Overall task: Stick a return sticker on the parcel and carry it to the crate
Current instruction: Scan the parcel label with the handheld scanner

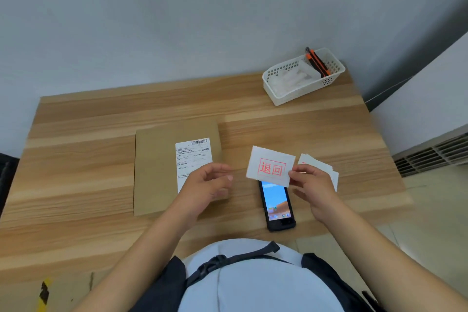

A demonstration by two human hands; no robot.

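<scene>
A flat brown cardboard parcel [157, 167] lies on the wooden table [76, 134], with a white shipping label [192, 157] on its right half. My right hand [311, 185] pinches the right edge of a white return sticker [271, 166] with red characters, held above the table to the right of the parcel. My left hand [207, 185] hovers over the parcel's lower right corner, fingers loosely curled and holding nothing. It hides the label's lower part.
A stack of more stickers [326, 168] lies under my right hand. A black phone [277, 206] with a lit screen lies below the held sticker. A white plastic basket [304, 76] with orange-black cutters stands at the back right. A brown box [45, 291] shows at the lower left.
</scene>
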